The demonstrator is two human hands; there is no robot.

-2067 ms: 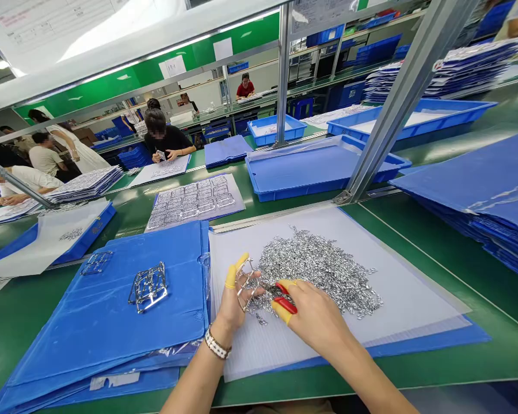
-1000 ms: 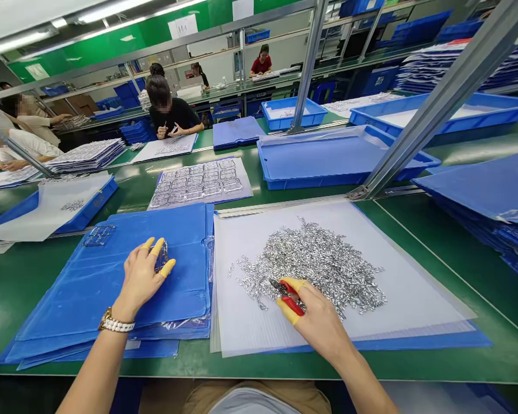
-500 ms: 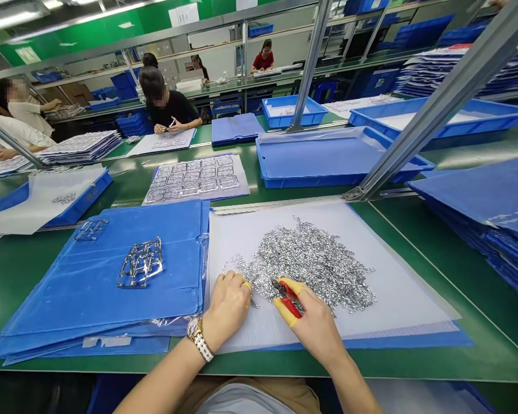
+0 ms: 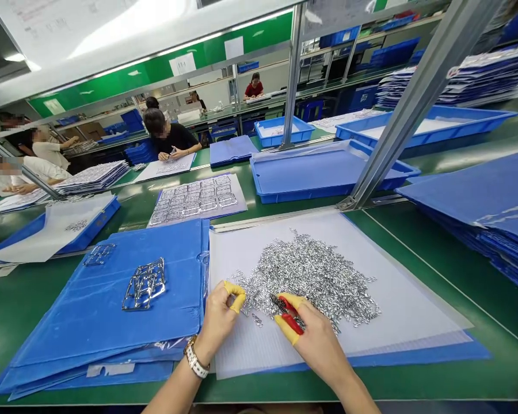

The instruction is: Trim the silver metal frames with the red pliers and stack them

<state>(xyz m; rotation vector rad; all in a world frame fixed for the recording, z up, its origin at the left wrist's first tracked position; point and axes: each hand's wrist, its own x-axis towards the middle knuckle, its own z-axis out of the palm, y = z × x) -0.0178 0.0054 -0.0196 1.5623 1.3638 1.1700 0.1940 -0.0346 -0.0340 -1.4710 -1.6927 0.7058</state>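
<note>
Since a second ago, the left hand point(image 4: 220, 313) has crossed from glossy latticed frames point(image 4: 145, 283) to the glittery pile point(image 4: 313, 279), fingertips pinched at its left edge, contents unclear; the right hand point(image 4: 318, 340) grips red-handled pliers point(image 4: 292, 323) at its front.

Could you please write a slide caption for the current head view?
Right hand holding red-handled pliers at a pile of shiny pieces, left hand near its edge.
</note>
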